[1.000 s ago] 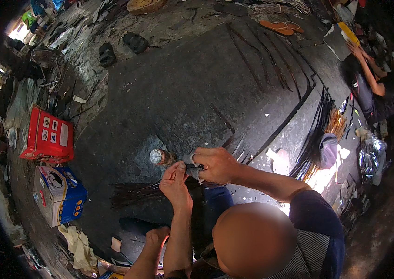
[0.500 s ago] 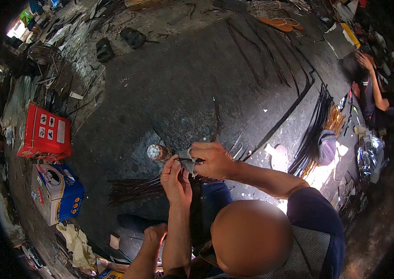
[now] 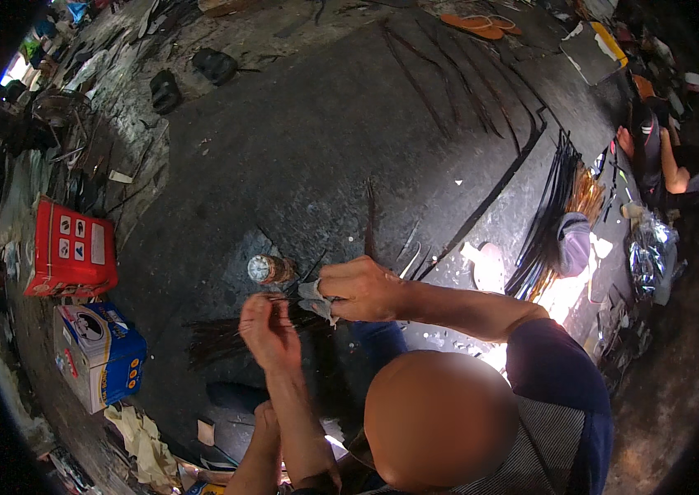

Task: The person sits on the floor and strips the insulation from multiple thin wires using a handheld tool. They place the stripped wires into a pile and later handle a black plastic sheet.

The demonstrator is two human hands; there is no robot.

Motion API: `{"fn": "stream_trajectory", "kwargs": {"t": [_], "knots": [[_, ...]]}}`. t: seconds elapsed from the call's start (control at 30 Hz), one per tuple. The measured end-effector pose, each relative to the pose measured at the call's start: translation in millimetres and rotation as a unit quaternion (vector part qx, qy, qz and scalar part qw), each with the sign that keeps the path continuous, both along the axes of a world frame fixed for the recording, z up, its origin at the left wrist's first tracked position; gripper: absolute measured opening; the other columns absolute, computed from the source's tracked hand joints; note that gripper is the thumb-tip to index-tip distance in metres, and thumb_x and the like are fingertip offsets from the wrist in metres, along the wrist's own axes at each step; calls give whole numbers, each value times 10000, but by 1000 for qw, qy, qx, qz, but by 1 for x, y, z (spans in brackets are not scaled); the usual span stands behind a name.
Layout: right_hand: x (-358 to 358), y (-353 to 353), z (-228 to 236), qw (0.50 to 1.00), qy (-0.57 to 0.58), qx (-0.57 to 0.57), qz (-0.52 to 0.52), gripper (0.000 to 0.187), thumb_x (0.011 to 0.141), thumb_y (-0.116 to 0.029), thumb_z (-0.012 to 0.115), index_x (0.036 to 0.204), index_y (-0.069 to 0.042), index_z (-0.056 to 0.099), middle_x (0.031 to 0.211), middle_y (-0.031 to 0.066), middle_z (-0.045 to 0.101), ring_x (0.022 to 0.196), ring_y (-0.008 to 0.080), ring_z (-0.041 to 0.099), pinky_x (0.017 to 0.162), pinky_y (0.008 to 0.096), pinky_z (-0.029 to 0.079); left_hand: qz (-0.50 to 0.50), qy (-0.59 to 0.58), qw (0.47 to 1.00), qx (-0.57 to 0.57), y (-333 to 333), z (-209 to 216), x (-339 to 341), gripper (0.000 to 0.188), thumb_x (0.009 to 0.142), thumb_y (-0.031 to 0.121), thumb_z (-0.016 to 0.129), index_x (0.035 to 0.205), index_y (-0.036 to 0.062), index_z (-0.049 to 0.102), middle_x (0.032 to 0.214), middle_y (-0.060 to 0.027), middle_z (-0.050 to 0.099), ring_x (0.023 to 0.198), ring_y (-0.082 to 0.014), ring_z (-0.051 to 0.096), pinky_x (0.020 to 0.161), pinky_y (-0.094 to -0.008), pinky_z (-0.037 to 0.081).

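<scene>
Both hands sit a touch higher and closer together than half a second ago, and the small jar has barely shifted beside them. The right hand (image 3: 363, 289) is closed around a pale rag (image 3: 314, 299), pinching it over what looks like a thin dark rod (image 3: 304, 272) that pokes out toward the jar (image 3: 267, 269). The left hand (image 3: 265, 332) is curled just below, fingertips drawn together as if steadying the near end of that rod, though I cannot tell for sure whether it actually grips it. Holding the rag wrapped around the metal seems meant to let the fingers slide along it without touching it bare.

The jar lies on its side on the dark floor (image 3: 300, 157), within easy reach of both hands. A loose bundle of similar rods (image 3: 217, 342) lies on the floor just left of the left hand, more long rods (image 3: 543, 223) fan out well to the right, and a red box (image 3: 69, 247) and a blue box (image 3: 102, 351) sit far left. Another person (image 3: 684, 169) crouches at the far right edge.
</scene>
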State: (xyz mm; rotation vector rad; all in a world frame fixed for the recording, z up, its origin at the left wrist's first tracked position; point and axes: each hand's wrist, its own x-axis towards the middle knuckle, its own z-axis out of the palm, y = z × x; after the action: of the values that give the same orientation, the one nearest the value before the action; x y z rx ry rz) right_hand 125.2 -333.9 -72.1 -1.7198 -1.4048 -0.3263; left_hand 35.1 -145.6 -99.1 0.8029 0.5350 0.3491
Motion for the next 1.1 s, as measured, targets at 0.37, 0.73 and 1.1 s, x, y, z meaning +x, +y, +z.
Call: {"fn": "stream_trajectory", "kwargs": {"t": [0.37,0.73,1.1], "knots": [[-19,-73,-45,956,235,-177,-7,195,716,-138,691,754,-24,538,780,115,509,733,319,580,609,429,477,153,156,976,10,182,-47,-48,155,952,203,619,898,58,616,766,-32,612,683,-125,609,569,-208,529],[120,-219,-117,736,291,-258,-555,257,714,-142,651,918,8,611,908,256,653,861,434,641,743,497,512,193,519,612,564,202,-80,-76,574,881,272,712,1335,5,485,1131,-98,579,983,-224,582,795,-330,510],[225,-176,-127,770,231,-200,-560,503,722,-91,666,1180,-22,470,939,232,660,894,431,636,795,496,506,-2,-4,734,679,-15,1,27,332,745,-45,668,1064,41,637,1048,-118,618,1033,-259,567,822,-332,468]]}}
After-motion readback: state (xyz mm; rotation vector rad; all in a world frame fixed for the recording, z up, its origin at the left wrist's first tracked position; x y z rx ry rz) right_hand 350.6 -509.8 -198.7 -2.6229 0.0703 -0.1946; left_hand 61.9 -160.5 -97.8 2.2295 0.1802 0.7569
